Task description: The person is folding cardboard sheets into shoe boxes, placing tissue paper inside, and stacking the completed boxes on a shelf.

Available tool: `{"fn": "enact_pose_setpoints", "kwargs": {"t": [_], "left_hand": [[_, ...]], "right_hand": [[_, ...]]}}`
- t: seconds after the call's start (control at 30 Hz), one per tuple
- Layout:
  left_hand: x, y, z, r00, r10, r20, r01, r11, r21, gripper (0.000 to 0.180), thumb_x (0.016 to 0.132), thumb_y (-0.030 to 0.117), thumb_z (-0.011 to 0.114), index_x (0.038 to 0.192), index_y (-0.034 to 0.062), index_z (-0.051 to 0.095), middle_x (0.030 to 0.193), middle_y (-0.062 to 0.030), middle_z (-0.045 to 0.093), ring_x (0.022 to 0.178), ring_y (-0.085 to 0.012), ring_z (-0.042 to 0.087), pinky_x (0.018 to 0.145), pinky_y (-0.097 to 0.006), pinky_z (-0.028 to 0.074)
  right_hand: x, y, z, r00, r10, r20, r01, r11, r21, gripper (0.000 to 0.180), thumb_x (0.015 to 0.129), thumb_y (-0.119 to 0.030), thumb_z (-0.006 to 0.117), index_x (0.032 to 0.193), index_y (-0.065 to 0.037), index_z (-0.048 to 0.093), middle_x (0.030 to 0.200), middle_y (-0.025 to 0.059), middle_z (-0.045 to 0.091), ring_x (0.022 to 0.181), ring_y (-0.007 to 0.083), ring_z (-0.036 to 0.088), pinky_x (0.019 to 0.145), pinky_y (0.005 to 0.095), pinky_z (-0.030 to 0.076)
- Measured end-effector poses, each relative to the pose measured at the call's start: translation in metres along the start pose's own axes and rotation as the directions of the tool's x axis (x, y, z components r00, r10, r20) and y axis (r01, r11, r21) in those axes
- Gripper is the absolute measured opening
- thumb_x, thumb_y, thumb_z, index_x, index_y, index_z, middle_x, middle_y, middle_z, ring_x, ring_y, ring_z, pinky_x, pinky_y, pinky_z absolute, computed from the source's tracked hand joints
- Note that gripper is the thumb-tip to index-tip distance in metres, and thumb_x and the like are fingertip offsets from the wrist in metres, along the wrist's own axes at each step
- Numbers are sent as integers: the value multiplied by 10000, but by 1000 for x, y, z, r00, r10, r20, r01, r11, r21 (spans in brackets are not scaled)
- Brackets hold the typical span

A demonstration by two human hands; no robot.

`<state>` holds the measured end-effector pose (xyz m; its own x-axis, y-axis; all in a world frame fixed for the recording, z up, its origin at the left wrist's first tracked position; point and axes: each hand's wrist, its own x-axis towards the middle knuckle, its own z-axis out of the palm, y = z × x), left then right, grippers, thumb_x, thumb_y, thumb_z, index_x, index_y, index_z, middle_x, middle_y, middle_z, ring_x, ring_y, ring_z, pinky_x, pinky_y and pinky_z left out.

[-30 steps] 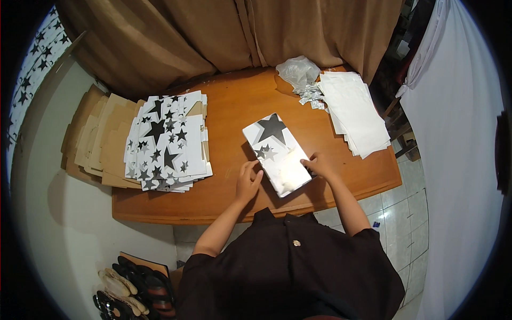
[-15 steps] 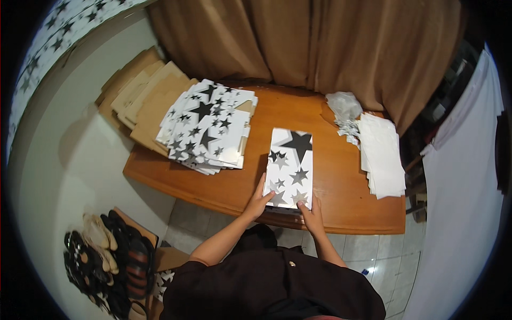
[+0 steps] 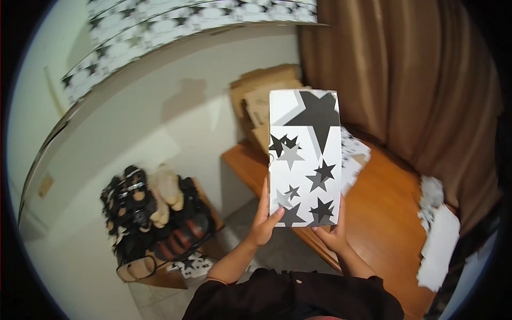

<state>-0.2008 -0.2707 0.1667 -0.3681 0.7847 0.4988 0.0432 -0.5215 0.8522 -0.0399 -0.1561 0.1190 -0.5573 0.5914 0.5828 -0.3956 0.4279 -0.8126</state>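
I'm holding a star-printed box up in front of me.
My left fingers grip its left side near the bottom; my right fingers grip its lower right corner. It hides part of the counter and of the brown cardboard beyond. Shoes sit well off to my left.

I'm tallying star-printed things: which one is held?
The box between left hand and right hand. No hand touches the star stack on the table, star piece below the shoes or star rows at upper left.
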Motion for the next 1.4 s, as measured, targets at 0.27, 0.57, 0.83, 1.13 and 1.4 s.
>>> {"fn": "enact_pose_setpoints", "kwargs": {"t": [0.27,0.57,0.83,1.13,1.4], "left_hand": [[-39,154,-99,955,260,-142,-174,879,444,1084,728,173,673,1404,-41,-146,1506,-194,-34,1391,-261,72,1099,-374,112],[-38,294,-174,755,637,-156,-331,575,748,1051,735,232,680,1421,-47,-66,1449,-208,190,1311,-286,288,1055,-371,256],[-15,390,-262,621,771,139,-510,263,819,1009,717,384,664,1450,11,79,1439,-180,260,1317,-273,301,1067,-369,248],[38,429,-355,630,755,180,-400,118,909,899,703,285,765,1419,50,274,1416,-135,361,1291,-259,365,1060,-359,279],[78,436,-341,226,973,-42,-155,78,985,595,759,415,735,1125,-6,527,954,-135,642,788,-125,607,707,-220,467]], "right_hand": [[92,-5,155,872,-344,348,183,889,419,1092,678,-60,713,1409,12,-94,1429,196,153,1312,287,264,1050,409,266],[209,-95,331,581,-787,209,638,599,483,906,653,-68,737,1397,-74,220,1441,256,193,1339,376,234,1062,439,233],[271,-183,419,380,-917,-122,895,332,298,746,622,-118,821,1260,-99,434,1293,243,449,1125,350,519,903,374,443],[343,-227,449,225,-949,-219,963,251,-97,613,678,-357,786,1131,-49,511,1011,156,630,868,294,635,721,330,514],[387,-238,467,310,-905,-291,941,249,228,511,776,-247,694,1201,-82,461,1199,165,487,1145,323,454,890,407,417]]}}
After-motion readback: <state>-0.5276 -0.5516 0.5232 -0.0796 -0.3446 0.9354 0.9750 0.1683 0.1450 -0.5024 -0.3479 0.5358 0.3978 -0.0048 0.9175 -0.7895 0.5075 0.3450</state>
